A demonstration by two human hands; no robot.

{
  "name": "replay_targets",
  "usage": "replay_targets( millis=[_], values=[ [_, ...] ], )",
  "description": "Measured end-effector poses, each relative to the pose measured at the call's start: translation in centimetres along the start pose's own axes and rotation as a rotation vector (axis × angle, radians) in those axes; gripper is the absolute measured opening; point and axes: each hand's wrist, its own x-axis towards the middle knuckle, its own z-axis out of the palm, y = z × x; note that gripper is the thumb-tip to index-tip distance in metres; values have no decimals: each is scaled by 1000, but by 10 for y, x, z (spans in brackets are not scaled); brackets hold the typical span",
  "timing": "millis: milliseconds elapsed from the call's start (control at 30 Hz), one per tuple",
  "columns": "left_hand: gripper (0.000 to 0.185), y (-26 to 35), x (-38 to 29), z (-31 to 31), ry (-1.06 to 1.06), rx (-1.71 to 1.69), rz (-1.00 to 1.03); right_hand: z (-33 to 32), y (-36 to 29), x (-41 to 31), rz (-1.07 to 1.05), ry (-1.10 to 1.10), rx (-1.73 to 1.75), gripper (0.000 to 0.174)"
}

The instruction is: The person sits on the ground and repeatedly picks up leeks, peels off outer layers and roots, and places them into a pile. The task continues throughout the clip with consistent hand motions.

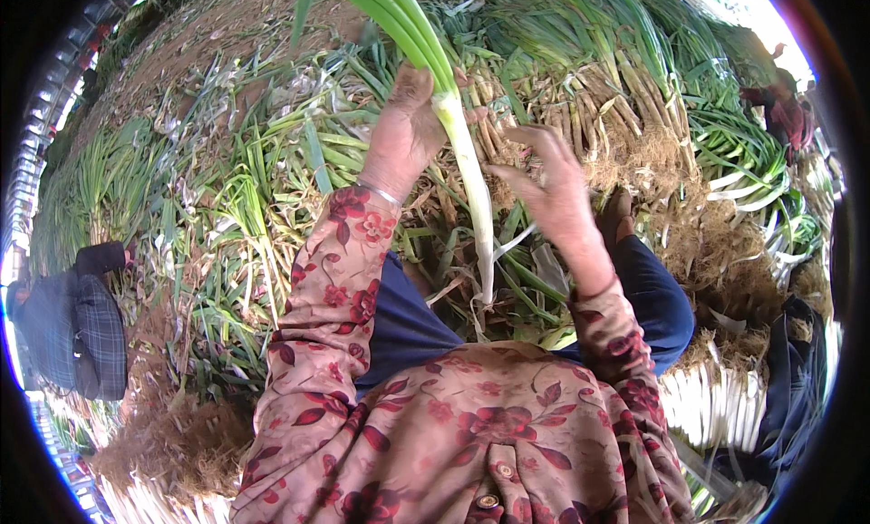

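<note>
A long green onion (469, 163) with a white shank and green leaves hangs from my left hand (414, 119), which grips it where the leaves meet the shank. Its root end points down over my lap. To the right of the shank is my right hand (554, 184), blurred, with its fingers apart and no object seen in it. A thin pale strip of peel (514, 243) sticks out between the lower shank and my right wrist. Beyond my hands lie unpeeled green onions (584, 109) with brown outer skins and matted roots.
Loose leaves and peelings (224, 265) cover the ground at the left. Peeled green onions (714, 401) lie in a row at the lower right, others (747, 184) at the right. A person in a plaid garment (102, 333) is at the far left; another person (788, 116) is at the upper right.
</note>
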Motion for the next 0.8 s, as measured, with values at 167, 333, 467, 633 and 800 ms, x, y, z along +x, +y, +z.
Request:
replay_targets(
  millis=[167,333,467,633,800],
  values=[
    [42,-12,4,-3,90,161,-65,40,-19,37,149,122,170,39],
    [18,-17,5,-7,228,187,-28,53,-4,34,114,71,155,20],
    [24,-8,13,-13,320,265,20,61,-13,18,-183,-90,246,15],
    [24,11,20,-19,347,197,92,47,-33,12,44,-182,688,13],
    [25,30,14,-14,460,250,200,21,6,-40,477,-216,1072,10]
  ],
)
